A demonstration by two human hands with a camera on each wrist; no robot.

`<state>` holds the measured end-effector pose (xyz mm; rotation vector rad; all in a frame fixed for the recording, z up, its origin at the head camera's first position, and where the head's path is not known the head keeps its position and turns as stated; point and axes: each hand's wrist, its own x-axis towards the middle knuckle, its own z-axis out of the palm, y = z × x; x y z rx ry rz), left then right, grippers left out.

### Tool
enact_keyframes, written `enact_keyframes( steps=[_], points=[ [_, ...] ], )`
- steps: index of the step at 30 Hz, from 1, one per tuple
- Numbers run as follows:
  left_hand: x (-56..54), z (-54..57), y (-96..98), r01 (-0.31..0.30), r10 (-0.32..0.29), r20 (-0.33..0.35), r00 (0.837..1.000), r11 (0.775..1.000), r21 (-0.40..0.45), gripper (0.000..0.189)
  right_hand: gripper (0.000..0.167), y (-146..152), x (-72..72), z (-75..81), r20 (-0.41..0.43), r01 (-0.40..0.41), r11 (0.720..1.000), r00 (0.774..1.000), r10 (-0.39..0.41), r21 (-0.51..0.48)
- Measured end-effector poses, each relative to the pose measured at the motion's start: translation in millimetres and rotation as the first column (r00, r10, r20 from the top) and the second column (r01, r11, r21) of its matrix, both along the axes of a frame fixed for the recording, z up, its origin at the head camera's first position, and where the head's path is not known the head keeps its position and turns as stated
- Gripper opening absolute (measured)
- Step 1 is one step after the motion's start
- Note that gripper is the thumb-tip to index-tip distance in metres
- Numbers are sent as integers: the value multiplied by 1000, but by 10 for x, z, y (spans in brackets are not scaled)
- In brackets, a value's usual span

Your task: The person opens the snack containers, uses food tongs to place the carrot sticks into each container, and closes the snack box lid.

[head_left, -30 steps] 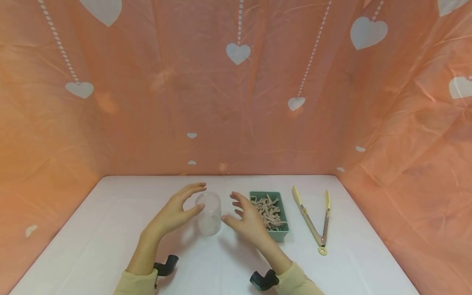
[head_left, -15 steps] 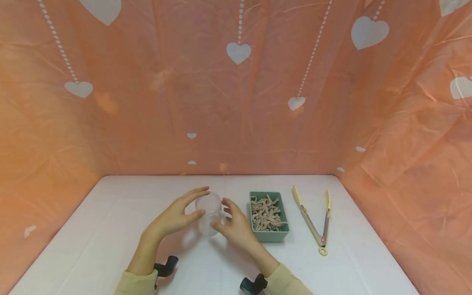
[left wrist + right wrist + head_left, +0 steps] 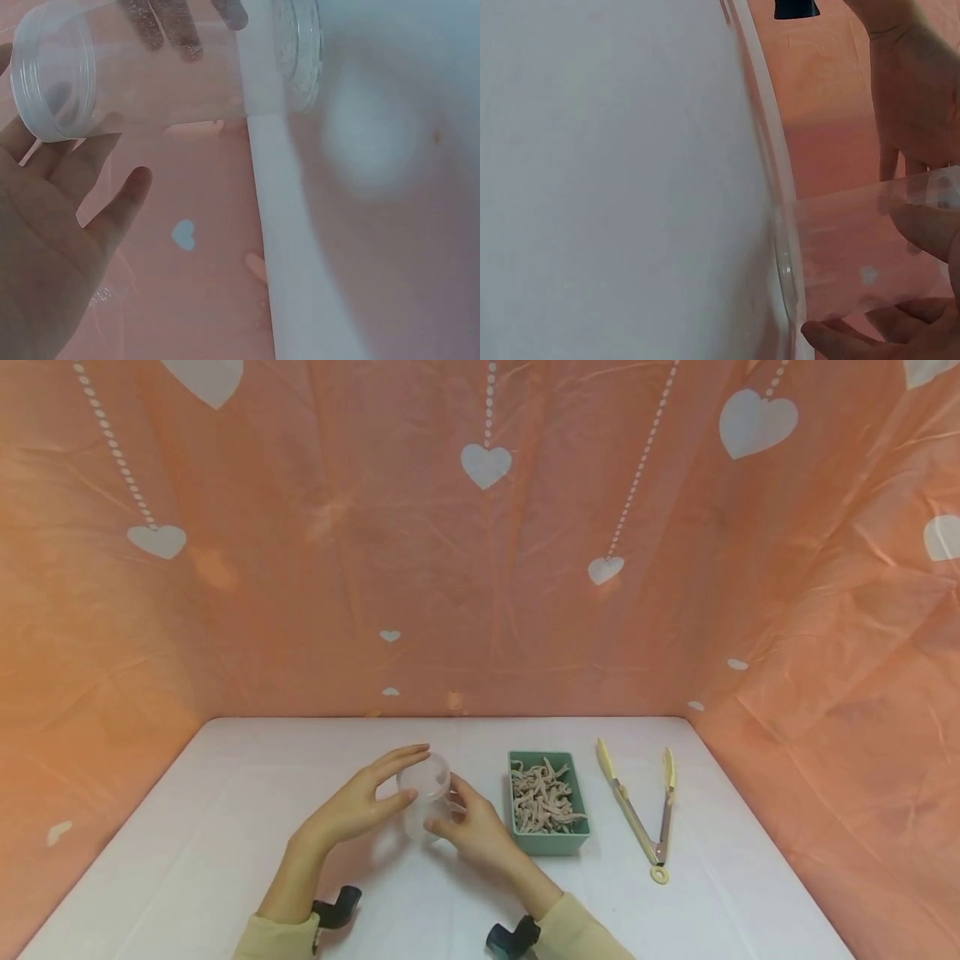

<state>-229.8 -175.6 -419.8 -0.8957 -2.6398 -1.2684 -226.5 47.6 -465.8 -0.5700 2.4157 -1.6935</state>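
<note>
The clear, cylindrical plastic jar (image 3: 427, 797) stands upright on the white-covered bench (image 3: 240, 802). Right hand (image 3: 476, 832) grips its side; left hand (image 3: 356, 798) surrounds the rim with loose fingers. Likely light, stiff, slippery: hold mid-body.

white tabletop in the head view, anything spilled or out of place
Nothing stands out: the clear cylindrical jar stands upright, the beige strips lie inside the green rectangular container, and the yellow-tipped metal tongs rest beside it.
</note>
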Motion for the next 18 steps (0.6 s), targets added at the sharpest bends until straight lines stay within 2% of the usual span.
enact_keyframes(
  steps=[7, 14, 18],
  points=[
    [5, -8, -13, -1, 1, -1, 1000, 1000, 7, 55, 74, 13, -14, -23, -7, -12, 1000, 1000, 12, -10],
    [7, -5, -14, -34, 34, 32, 999, 999, 4, 57, 70, -10, -4, -13, -12, -7, 1000, 1000, 7, -6],
    [6, 14, -1, -55, 55, 20, 998, 998, -9, 58, 70, -9, -12, -17, -24, -6, 1000, 1000, 6, 2]
  ],
)
